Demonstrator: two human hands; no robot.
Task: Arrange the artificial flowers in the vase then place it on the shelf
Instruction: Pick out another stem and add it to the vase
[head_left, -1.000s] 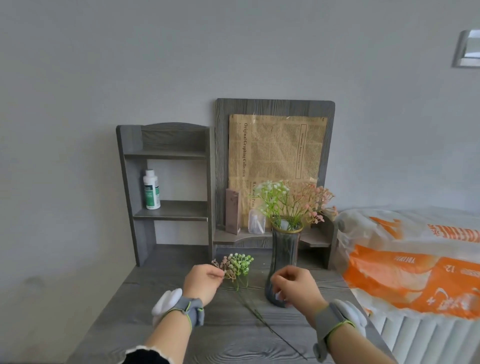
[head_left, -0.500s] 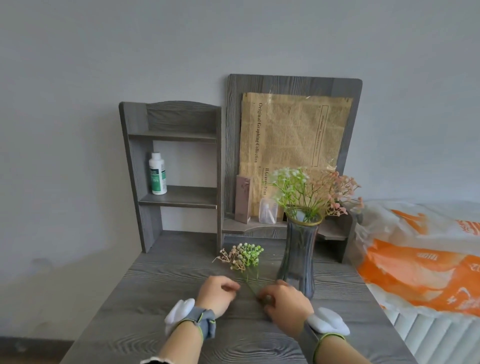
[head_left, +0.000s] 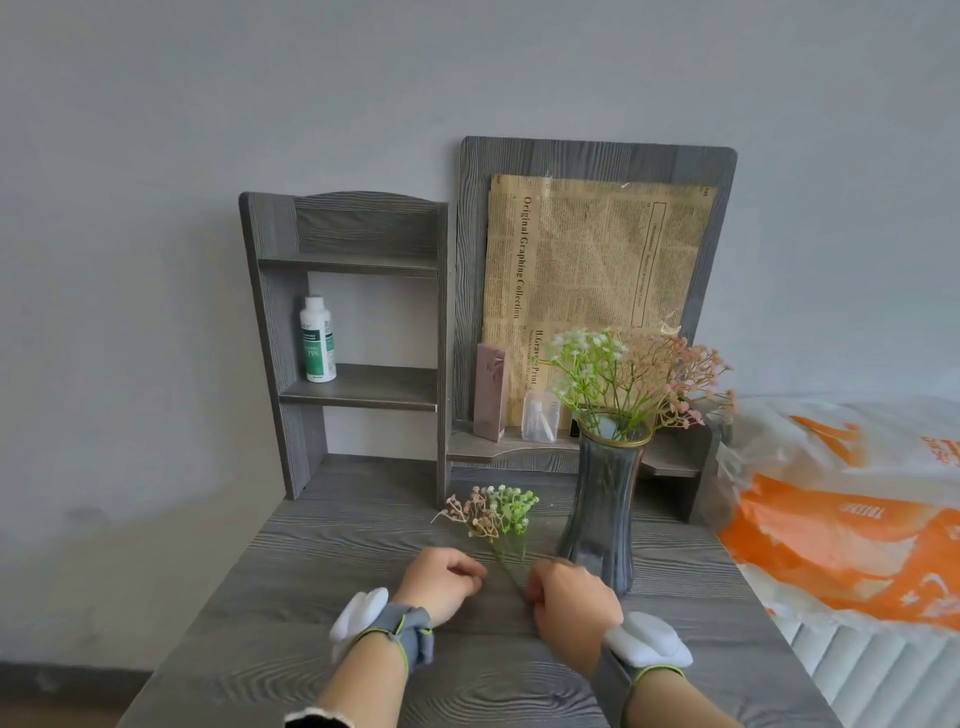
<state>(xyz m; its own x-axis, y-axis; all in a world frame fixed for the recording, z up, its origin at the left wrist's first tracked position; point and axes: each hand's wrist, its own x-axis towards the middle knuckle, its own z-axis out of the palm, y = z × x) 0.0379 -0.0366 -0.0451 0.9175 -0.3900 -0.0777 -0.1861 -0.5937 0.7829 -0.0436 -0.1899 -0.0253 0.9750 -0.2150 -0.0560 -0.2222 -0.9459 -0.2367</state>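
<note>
A person's 2 hands work at a grey wooden desk (head_left: 322, 561) where a bunch of artificial flowers waits to be finished. The right hand (head_left: 569, 603) curls its fingers closed around the thin stem of a loose sprig (head_left: 496, 514), whose pink and green heads lie flat on the desk just left of the vase (head_left: 602, 514). The left hand (head_left: 441, 582) rests beside it, fingers curled loosely inward with thumb and forefinger near each other; whether they pinch anything cannot be told.

The tall dark glass vase with a gold rim stands upright on the desk, just beside the right hand, and already holds green-white and pink sprays (head_left: 634, 374). Behind it a grey shelf unit (head_left: 358, 387) carries a white bottle (head_left: 317, 340), with a small pink box (head_left: 491, 389) and a clear bottle (head_left: 540, 415) on the lower ledge to its right.

The sprig looks very light and springy, its wire-like stem likely to bend, so a hold low on the stem seems best for steering it into the narrow mouth. The vase looks heavy, smooth and breakable; a firm wrap around its waist, perhaps with 1 hand under the base, would suit the lift to the shelf.
</note>
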